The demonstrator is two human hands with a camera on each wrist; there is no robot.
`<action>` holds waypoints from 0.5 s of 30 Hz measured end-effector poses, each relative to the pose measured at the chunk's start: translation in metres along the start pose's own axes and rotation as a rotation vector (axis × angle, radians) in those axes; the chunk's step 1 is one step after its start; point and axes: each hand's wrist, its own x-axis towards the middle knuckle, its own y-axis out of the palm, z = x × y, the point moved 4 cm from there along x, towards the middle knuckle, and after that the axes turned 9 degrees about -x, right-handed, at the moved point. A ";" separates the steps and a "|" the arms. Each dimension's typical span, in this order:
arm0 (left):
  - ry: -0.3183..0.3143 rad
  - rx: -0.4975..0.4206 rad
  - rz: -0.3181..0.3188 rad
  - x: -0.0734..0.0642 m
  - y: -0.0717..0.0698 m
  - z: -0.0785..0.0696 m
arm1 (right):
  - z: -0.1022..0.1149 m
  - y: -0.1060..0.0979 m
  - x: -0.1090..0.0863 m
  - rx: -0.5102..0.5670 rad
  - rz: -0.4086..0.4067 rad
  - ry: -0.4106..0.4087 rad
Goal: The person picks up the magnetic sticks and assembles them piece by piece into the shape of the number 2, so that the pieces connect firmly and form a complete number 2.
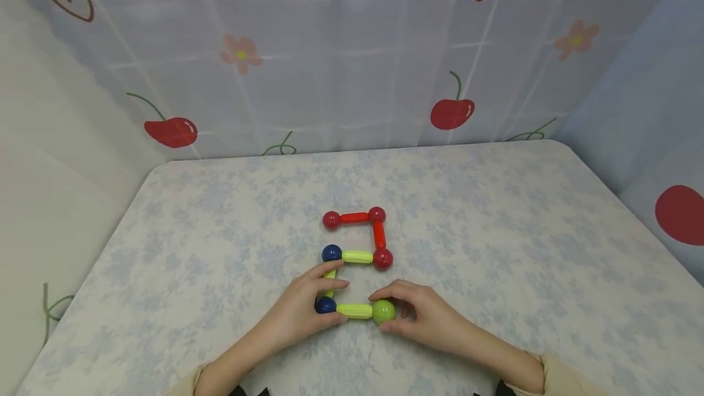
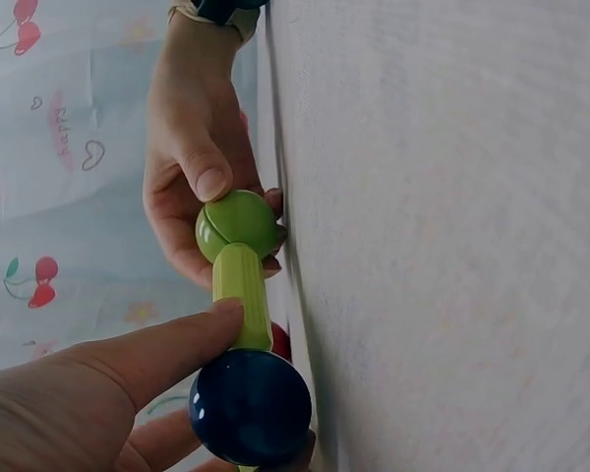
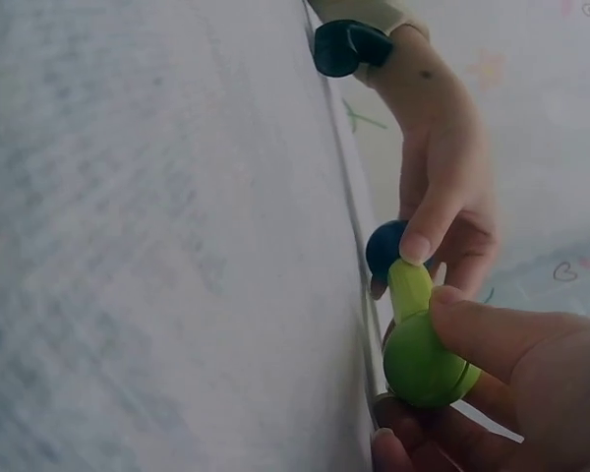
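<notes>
A chain of magnetic rods and balls lies on the table, its far part made of red balls point(image 1: 383, 259) and red rods point(image 1: 355, 217). My left hand point(image 1: 305, 298) holds the near left corner: the thumb presses a yellow-green rod point(image 2: 241, 280) beside the lower blue ball point(image 2: 251, 408), and the fingers reach round that ball and over the side rod point(image 1: 330, 283). The upper blue ball point(image 1: 332, 253) sits at the fingertips. With thumb and fingers, my right hand point(image 1: 426, 316) pinches the green ball point(image 1: 384, 311) at the near rod's right end.
The table point(image 1: 522, 231) has a pale blue floral cover. Behind it hangs a curtain point(image 1: 352, 66) printed with cherries, hearts and flowers. More cloth closes in the left and right sides.
</notes>
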 end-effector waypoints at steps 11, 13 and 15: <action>-0.016 -0.034 -0.009 -0.002 0.002 -0.004 | 0.009 -0.005 -0.005 -0.106 0.107 -0.019; -0.021 -0.024 0.012 -0.004 0.001 -0.006 | 0.008 -0.007 -0.003 -0.103 0.110 -0.022; -0.025 0.001 0.038 -0.005 0.001 -0.008 | 0.006 -0.009 -0.001 -0.112 0.107 -0.030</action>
